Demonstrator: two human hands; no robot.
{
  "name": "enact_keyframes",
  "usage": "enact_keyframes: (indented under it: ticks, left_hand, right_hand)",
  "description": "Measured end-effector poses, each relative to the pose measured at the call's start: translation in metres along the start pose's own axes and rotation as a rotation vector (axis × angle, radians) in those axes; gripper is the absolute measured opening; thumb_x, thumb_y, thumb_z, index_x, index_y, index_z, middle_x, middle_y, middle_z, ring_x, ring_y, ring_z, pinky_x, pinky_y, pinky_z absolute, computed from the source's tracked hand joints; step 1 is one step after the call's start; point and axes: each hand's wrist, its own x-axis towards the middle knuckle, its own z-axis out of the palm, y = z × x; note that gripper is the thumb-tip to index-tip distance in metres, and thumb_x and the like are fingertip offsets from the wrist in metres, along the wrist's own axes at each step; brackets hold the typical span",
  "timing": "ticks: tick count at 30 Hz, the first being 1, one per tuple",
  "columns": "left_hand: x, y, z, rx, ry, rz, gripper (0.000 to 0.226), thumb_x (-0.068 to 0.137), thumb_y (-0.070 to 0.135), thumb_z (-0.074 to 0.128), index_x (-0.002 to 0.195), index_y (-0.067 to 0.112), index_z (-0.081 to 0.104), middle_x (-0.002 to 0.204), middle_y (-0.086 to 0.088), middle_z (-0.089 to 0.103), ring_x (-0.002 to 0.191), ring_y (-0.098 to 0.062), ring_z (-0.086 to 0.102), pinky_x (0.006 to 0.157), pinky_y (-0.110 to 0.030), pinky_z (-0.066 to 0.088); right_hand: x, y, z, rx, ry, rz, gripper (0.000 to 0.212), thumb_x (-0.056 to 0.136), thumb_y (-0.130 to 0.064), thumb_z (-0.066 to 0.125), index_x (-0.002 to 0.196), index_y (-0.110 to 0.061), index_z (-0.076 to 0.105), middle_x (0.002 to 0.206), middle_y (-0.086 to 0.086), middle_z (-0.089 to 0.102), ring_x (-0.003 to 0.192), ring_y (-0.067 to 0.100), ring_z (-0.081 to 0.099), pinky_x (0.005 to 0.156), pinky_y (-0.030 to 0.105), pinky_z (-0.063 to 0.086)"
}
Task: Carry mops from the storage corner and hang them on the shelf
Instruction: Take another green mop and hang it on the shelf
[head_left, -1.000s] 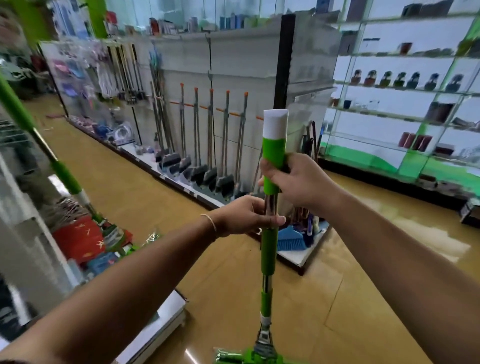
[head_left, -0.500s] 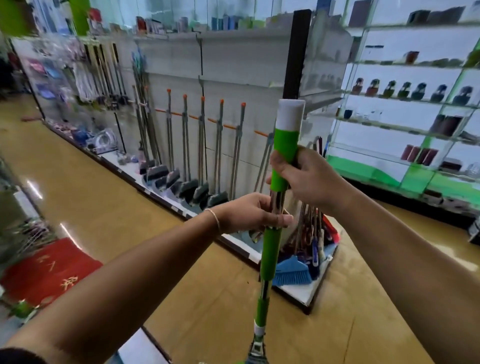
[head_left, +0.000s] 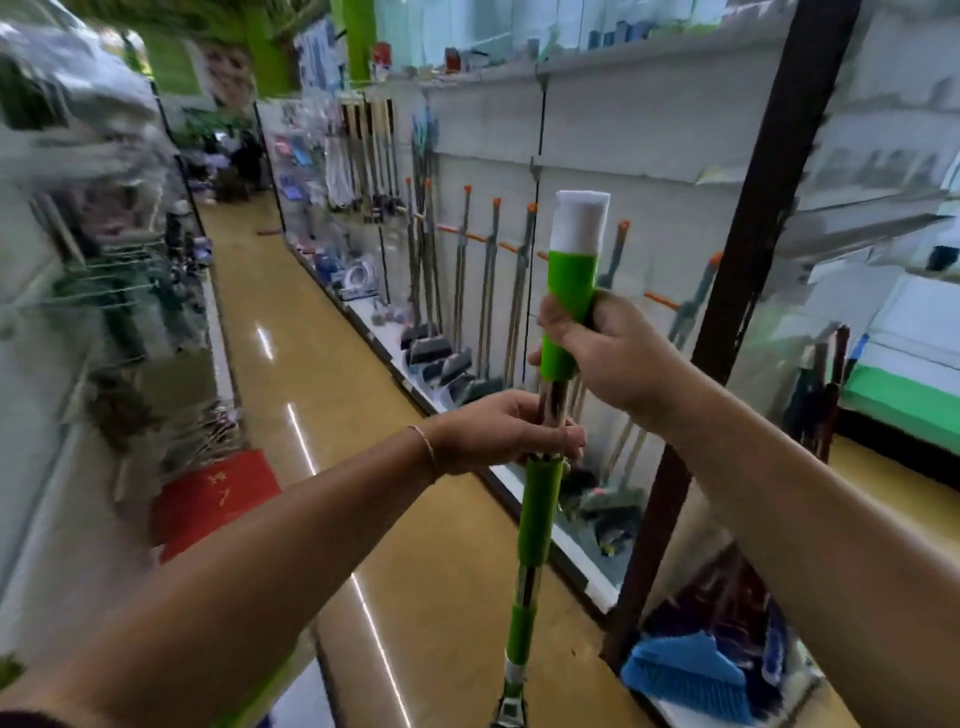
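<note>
1. Red doormat: lies on the glossy tan floor at the left of the aisle, well apart from the hands.
2. Left hand: fingers curled round the bare chrome section of the shaft, gripping it just above the middle green sleeve.
3. Green-and-chrome mop with a white-capped handle: held near upright in mid-aisle, clear of the shelf; its head is cut off at the lower edge. Judged stiff, light and long, so prone to swing; the chrome likely slips more than the green sleeves, which make the better hold.
4. Right hand: wrapped round the upper green grip, below the white cap.
5. White wall shelf with hanging orange-tipped brooms: stands beside the aisle at right; the mop is not yet hung there.
6. Blue plastic brush: rests low at the shelf's near end.
</note>
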Motion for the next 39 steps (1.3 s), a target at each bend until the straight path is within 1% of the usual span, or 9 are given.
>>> enact_keyframes:
  ticks: [2,7,14,17,21,26,30,35,39]
  left_hand:
    - [0.014,0.0,-0.017,-0.014,0.067,-0.027,0.038,0.095,0.022,0.058,0.116,-0.01,0.059,0.119,-0.025,0.062,0.105,-0.026,0.064,0.087,-0.034,0.052]
    - [0.03,-0.006,-0.055,-0.064,0.273,-0.064,0.045,0.09,0.027,0.062,0.115,-0.01,0.059,0.12,-0.027,0.06,0.114,-0.04,0.057,0.098,-0.052,0.047]
    - [0.022,-0.029,-0.11,-0.071,0.454,-0.162,0.047,0.082,0.03,0.075,0.105,-0.008,0.062,0.096,-0.009,0.067,0.095,-0.025,0.062,0.094,-0.05,0.047]
    - [0.015,-0.042,-0.137,-0.047,0.512,-0.194,0.037,0.084,0.028,0.074,0.098,-0.004,0.065,0.09,-0.006,0.068,0.09,-0.022,0.063,0.09,-0.047,0.05]
    - [0.006,-0.05,-0.172,-0.052,0.599,-0.234,0.027,0.087,0.019,0.071,0.099,-0.004,0.067,0.085,0.001,0.072,0.083,-0.013,0.069,0.079,-0.033,0.055]
    - [-0.015,-0.044,-0.216,-0.05,0.739,-0.283,0.038,0.082,0.023,0.074,0.103,-0.008,0.067,0.097,-0.014,0.072,0.091,-0.026,0.069,0.086,-0.045,0.057]
    - [-0.038,-0.042,-0.238,-0.053,0.856,-0.335,0.033,0.083,0.024,0.074,0.102,-0.003,0.068,0.104,-0.017,0.072,0.096,-0.029,0.07,0.094,-0.049,0.054]
    - [-0.059,-0.045,-0.244,-0.139,1.163,-0.287,0.025,0.088,0.023,0.067,0.103,0.003,0.067,0.1,-0.016,0.072,0.095,-0.031,0.071,0.092,-0.046,0.053]
    - [-0.068,-0.034,-0.235,-0.101,1.394,-0.326,0.011,0.097,0.012,0.054,0.093,0.007,0.063,0.091,-0.017,0.069,0.085,-0.029,0.069,0.089,-0.043,0.055]
  right_hand:
    - [0.031,0.009,-0.005,0.03,-0.044,-0.028,0.021,0.1,-0.037,0.051,0.089,-0.019,0.056,0.079,0.006,0.065,0.087,0.034,0.07,0.083,0.049,0.058]
    - [0.097,0.021,0.002,0.093,-0.177,-0.102,0.024,0.099,-0.04,0.049,0.089,-0.019,0.056,0.084,0.009,0.067,0.071,0.012,0.068,0.067,0.028,0.056]
    - [0.166,0.037,0.054,0.125,-0.349,-0.232,0.025,0.097,-0.044,0.052,0.094,-0.019,0.057,0.082,0.007,0.069,0.065,0.002,0.067,0.061,0.022,0.052]
    - [0.193,0.04,0.08,0.125,-0.39,-0.278,0.023,0.097,-0.044,0.053,0.092,-0.022,0.057,0.08,0.008,0.069,0.064,0.005,0.068,0.06,0.026,0.054]
    - [0.226,0.03,0.11,0.165,-0.465,-0.34,0.02,0.098,-0.039,0.053,0.09,-0.021,0.057,0.08,0.016,0.068,0.071,0.023,0.068,0.063,0.032,0.056]
    - [0.27,0.012,0.152,0.211,-0.587,-0.381,0.026,0.098,-0.043,0.052,0.096,-0.017,0.057,0.082,0.016,0.067,0.068,0.018,0.067,0.068,0.035,0.058]
    - [0.294,-0.003,0.187,0.306,-0.666,-0.414,0.031,0.097,-0.043,0.053,0.097,-0.012,0.058,0.075,0.009,0.065,0.061,0.013,0.065,0.062,0.034,0.056]
    - [0.314,-0.018,0.228,0.385,-0.834,-0.475,0.038,0.098,-0.045,0.052,0.098,-0.007,0.059,0.077,0.01,0.064,0.062,0.009,0.067,0.061,0.033,0.056]
    - [0.317,-0.035,0.25,0.445,-0.972,-0.523,0.037,0.097,-0.045,0.052,0.09,-0.009,0.056,0.074,0.012,0.065,0.061,0.006,0.068,0.066,0.044,0.06]
